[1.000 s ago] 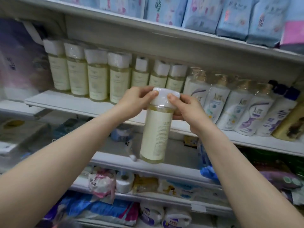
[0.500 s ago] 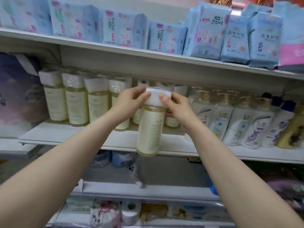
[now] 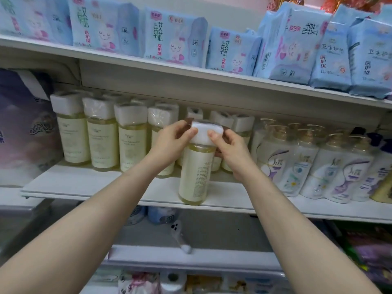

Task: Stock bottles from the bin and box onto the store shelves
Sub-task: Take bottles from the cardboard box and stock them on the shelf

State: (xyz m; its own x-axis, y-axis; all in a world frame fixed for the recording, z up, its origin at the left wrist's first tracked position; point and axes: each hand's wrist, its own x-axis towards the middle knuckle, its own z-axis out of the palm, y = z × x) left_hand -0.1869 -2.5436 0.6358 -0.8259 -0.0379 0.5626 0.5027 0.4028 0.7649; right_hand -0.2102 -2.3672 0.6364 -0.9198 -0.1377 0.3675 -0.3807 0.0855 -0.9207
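Both hands, left hand (image 3: 169, 143) and right hand (image 3: 231, 149), pinch the white cap (image 3: 204, 132) of a yellow-liquid bottle (image 3: 196, 175) at the shelf (image 3: 106, 185) edge.

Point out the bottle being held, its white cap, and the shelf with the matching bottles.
Clear bottle of pale yellow liquid (image 3: 195, 175), head view, cream label's middle.
White wrapped cap (image 3: 203, 134), head view, front face.
White shelf board (image 3: 63, 183), head view, bare front surface.

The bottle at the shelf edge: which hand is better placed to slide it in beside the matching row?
Probably the right hand: both pinch the cap, but the left hand lies between the bottle and the matching row, blocking that side.
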